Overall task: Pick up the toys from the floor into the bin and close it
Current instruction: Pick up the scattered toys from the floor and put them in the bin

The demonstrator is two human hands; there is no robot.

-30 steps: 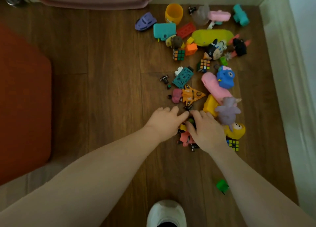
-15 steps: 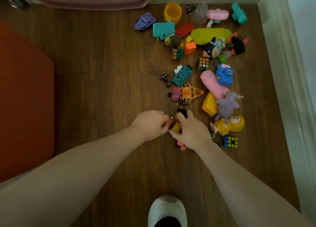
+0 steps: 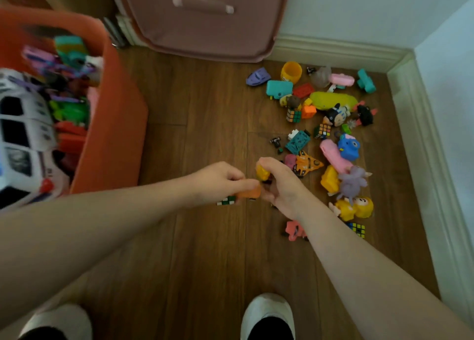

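Fingers: left hand (image 3: 220, 180) pinches orange toy (image 3: 250, 193) and small cube (image 3: 226, 200); right hand (image 3: 279, 183) grips yellow toy (image 3: 262, 171) | place: above floor (image 3: 200, 262), bin (image 3: 112, 139) at left | handling: probably light, hard plastic, hold by sides

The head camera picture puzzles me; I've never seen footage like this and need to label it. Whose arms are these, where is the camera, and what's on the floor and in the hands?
There is no machine here. The camera sits on a person's head and looks down, so the two bare arms and the white shoes are their own. The left hand grips an orange toy and a small puzzle cube. The right hand grips a yellow toy. Many small toys lie scattered on the wooden floor to the right, among them an orange plane and a purple plush. At left stands the open orange bin, already partly filled with toys.
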